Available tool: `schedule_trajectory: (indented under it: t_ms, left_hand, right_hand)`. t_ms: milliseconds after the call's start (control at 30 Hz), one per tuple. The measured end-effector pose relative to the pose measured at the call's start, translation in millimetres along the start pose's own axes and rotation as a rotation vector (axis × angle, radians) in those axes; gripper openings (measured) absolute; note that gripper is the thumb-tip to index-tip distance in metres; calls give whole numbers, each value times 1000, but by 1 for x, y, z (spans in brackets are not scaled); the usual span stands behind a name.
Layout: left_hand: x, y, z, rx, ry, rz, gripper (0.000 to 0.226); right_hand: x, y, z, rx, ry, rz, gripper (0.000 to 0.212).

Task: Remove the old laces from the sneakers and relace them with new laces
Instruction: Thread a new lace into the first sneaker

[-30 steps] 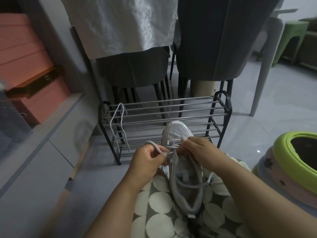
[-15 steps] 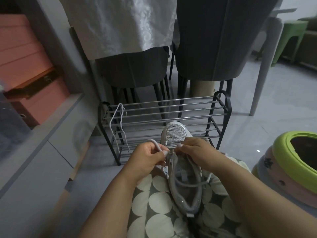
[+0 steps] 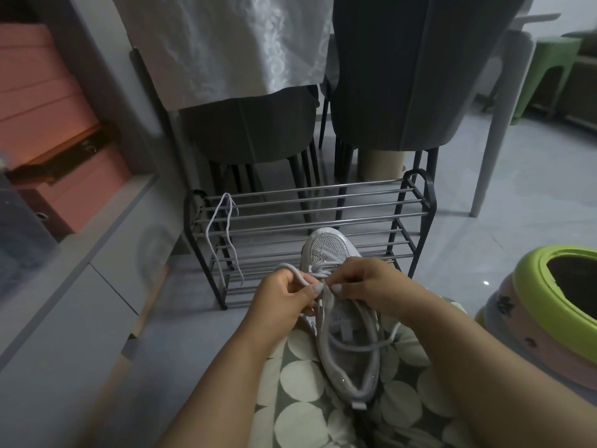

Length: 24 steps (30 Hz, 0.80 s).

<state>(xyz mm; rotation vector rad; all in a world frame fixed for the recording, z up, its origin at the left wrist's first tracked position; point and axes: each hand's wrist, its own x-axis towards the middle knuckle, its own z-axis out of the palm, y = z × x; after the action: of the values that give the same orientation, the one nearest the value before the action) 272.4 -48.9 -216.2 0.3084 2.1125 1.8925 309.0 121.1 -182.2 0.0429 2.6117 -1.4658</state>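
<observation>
Grey sneaker (image 3: 347, 344) on lap, toe away, lace (image 3: 300, 275) half-threaded.

Dim room, pale grey tiled floor (image 3: 504, 240). Black metal shoe rack (image 3: 323, 218) before two dark upholstered chairs (image 3: 413, 76), white patterned tablecloth (image 3: 232, 43) hanging above. Pink storage boxes (image 3: 42, 101) left, green stool (image 3: 549, 69) far right.

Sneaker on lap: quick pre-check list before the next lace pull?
1. Sneaker steady on the lap, toe pointing away: ok.
2. Left hand gripping the lace loop: ok.
3. Right hand pinching the lace at the front eyelets: ok.
4. Which eyelet the lace end is going through: cannot tell, fingers cover it.
5. Slack lace trailing across the shoe opening, free of knots: ok.
6. Spare lace draped on the shoe rack, out of the way: ok.
</observation>
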Motion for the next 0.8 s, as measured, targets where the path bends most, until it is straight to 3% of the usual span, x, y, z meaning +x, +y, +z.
schedule_trajectory:
  t_ms: [200,367,467,633,800]
  left_hand:
    - [0,-2,3,15,-9,-56,14]
    - [-6,6,4,-45,-64,-70,61]
    - [-6,6,3,10,-107,-66,55]
    - [-1,0,-1,70,-15,-87,34]
    - [-1,-2,0,-81,-6,-121,26]
  right_hand:
    - [0,1,-1,62,-27,20,19]
    - [0,0,-3,42,-52,30,32]
    - [0,0,-6,25,-102,15,37]
    - [-1,-1,-10,-7,-95,40,42]
    - [1,-5,-3,-179,-28,-4,25]
